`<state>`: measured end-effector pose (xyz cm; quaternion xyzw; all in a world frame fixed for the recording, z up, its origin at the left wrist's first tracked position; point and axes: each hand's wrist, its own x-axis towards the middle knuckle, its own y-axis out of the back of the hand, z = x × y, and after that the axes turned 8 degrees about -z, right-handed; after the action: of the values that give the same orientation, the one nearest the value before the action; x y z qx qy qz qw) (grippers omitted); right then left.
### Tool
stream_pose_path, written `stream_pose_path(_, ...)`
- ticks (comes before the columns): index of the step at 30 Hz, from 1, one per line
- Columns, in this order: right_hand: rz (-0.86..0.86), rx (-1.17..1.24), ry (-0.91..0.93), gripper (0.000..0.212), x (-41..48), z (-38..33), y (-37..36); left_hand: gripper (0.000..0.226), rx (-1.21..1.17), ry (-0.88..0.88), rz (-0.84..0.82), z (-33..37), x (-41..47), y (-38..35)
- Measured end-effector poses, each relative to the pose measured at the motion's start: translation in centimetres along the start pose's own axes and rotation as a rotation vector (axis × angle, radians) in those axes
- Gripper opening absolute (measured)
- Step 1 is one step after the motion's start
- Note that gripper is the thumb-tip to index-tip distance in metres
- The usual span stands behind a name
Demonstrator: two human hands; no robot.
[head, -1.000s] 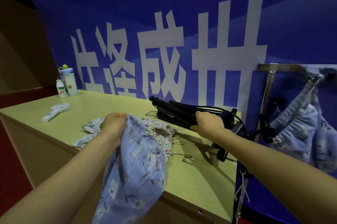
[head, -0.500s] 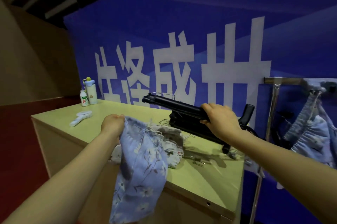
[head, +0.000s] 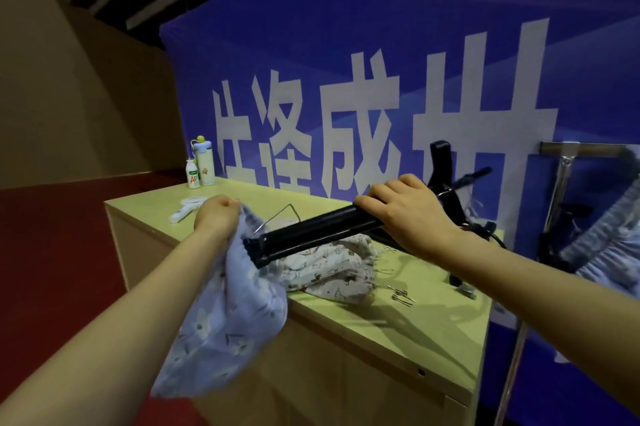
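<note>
Two hands in view, both occupied. The left hand (head: 216, 217) is a closed fist round the bunched top edge of one pale blue floral cloth garment (head: 228, 321), which hangs down in front of the near edge of the pale yellow-green wooden table (head: 398, 328). The right hand (head: 408, 214) has its fingers wrapped over one black folded tripod (head: 311, 235), which is held above the middle of the table and tilted, with its low end just beside the blue cloth; contact cannot be told.

On the table:
- One white printed garment (head: 332, 269), crumpled, under the tripod.
- One thin wire hanger (head: 284, 214), partly visible behind the tripod.
- One pair of small metal clips (head: 403, 295), right of the white garment.
- Two bottles at the far left corner: one tall pale blue bottle (head: 203, 164) and one small white bottle (head: 192, 175), just beside each other.
- One white handheld fan (head: 188, 209), near the bottles.

One chrome clothes rack (head: 564, 176) stands beyond the right edge and carries gathered blue fabric (head: 609, 245); the piece count cannot be told.
</note>
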<state>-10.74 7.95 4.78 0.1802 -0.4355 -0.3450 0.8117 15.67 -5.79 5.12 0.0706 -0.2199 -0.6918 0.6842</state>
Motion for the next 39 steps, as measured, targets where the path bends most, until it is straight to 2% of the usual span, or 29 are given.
stream_pose_path(7, 0.07, -0.072, 0.141, 0.032, 3.5, -2.9, 1.3, 0.031, 0.171, -0.246, -0.175, 0.8, -1.4, -2.1)
stream_pose_path(12, 0.206, -0.074, 0.162, 0.012, 6.3, -5.0, 2.7, 0.034, 0.13, -0.366, -0.147, 1.7, -3.0, -4.2)
stream_pose_path(15, 0.218, -0.056, 0.174, 0.009, 7.6, -6.0, 3.4, 0.032, -0.084, -0.334, -0.044, 1.5, -3.4, -5.3)
stream_pose_path(18, 0.238, -0.018, 0.241, 0.016, 8.3, -6.4, 3.8, 0.025, -0.256, -0.201, 0.064, 1.2, -3.3, -5.9)
stream_pose_path(20, 0.247, 0.054, 0.293, 0.032, 8.0, -6.4, 4.2, 0.025, -0.258, -0.126, 0.123, 1.0, -3.0, -5.7)
stream_pose_path(22, 0.286, 0.191, 0.27, 0.032, 7.2, -6.2, 4.4, 0.031, -0.281, -0.068, 0.181, 0.7, -2.4, -5.3)
stream_pose_path(23, 0.268, 0.315, 0.196, 0.03, 6.7, -6.3, 4.5, 0.035, -0.33, -0.027, 0.198, 0.7, -2.4, -5.0)
stream_pose_path(24, 0.18, 0.473, 0.094, 0.025, 6.2, -6.3, 4.6, 0.037, -0.375, 0.024, 0.207, 0.6, -2.1, -4.8)
stream_pose_path(25, 0.014, 0.644, -0.014, 0.022, 5.8, -6.3, 4.7, 0.039, -0.404, 0.072, 0.198, 0.6, -2.1, -4.5)
stream_pose_path(26, -0.181, 0.774, -0.094, 0.031, 5.5, -6.3, 4.5, 0.041, -0.446, 0.113, 0.195, 0.5, -1.9, -4.4)
stream_pose_path(27, -0.342, 0.81, -0.115, 0.045, 5.2, -6.4, 4.2, 0.042, -0.494, 0.139, 0.203, 0.6, -1.7, -4.2)
stream_pose_path(29, -0.501, 0.74, -0.072, 0.06, 4.9, -7.0, 3.8, 0.041, -0.536, 0.163, 0.201, 0.6, -1.5, -4.0)
stream_pose_path(31, -0.511, 0.635, -0.037, 0.054, 4.6, -7.7, 3.4, 0.04, -0.515, 0.144, 0.185, 0.7, -1.8, -3.9)
stream_pose_path(33, -0.504, 0.527, -0.016, 0.031, 4.7, -8.0, 2.8, 0.04, -0.484, 0.128, 0.213, 0.7, -2.1, -3.9)
stream_pose_path(34, -0.494, 0.513, -0.023, 0.022, 4.8, -8.0, 2.5, 0.04, -0.473, 0.13, 0.213, 0.6, -2.1, -4.0)
stream_pose_path(35, -0.481, 0.559, -0.059, 0.022, 4.8, -7.9, 2.2, 0.04, -0.476, 0.138, 0.187, 0.5, -2.0, -4.0)
stream_pose_path(37, -0.476, 0.884, -0.257, 0.029, 5.2, -7.4, 1.9, 0.039, -0.519, 0.199, 0.166, 0.4, -1.7, -3.8)
stream_pose_path(39, -0.457, 1.405, -0.519, 0.026, 5.6, -6.7, 1.9, 0.039, -0.527, 0.218, 0.197, 0.6, -1.6, -3.6)
